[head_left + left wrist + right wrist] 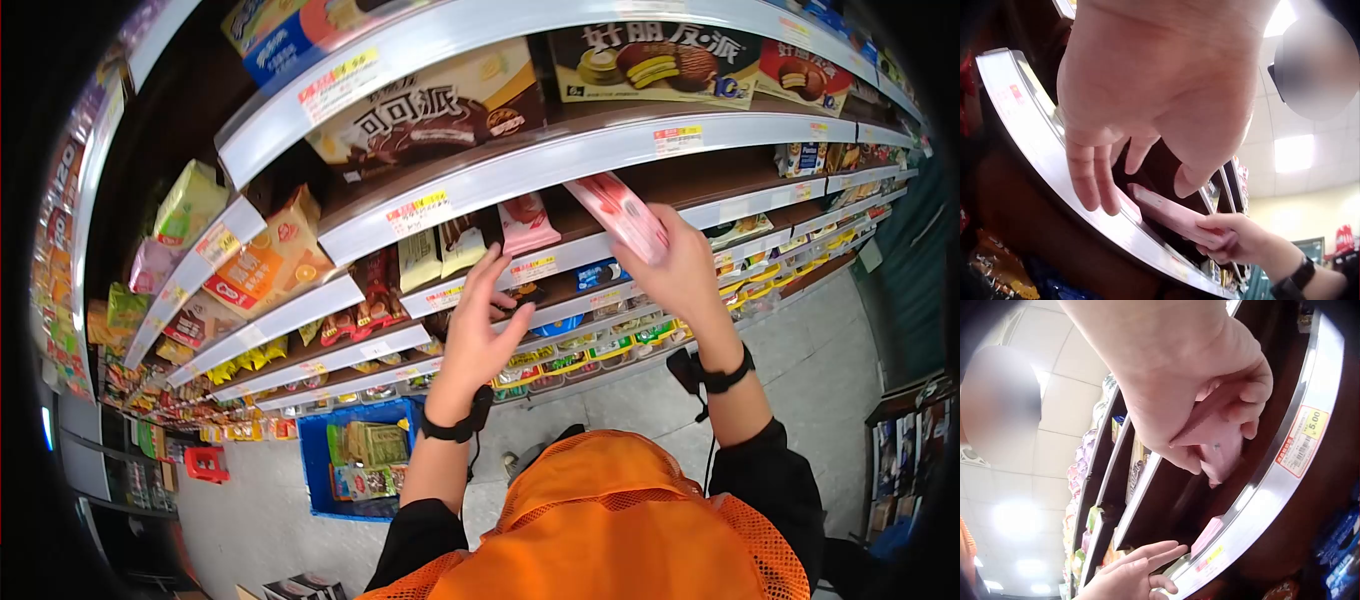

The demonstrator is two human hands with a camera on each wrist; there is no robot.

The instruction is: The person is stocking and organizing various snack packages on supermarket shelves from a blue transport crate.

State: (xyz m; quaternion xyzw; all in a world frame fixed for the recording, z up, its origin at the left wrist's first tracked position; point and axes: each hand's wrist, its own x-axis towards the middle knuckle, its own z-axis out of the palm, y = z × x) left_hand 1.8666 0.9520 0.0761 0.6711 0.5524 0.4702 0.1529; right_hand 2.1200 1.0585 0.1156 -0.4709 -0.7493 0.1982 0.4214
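While the released left hand (478,335) hovers by the white shelf edge (570,255), the right hand (685,270) grasps a flat pink packet (620,212) by its end, tilted to clear that edge.

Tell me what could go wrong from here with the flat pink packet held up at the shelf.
1. The right hand grips the flat pink packet by one end only; it may slip and fall to the grey floor.
2. Its free end sits near the white shelf rail and could snag there.
3. The left hand is open by the upright pink packet, which might get knocked over.
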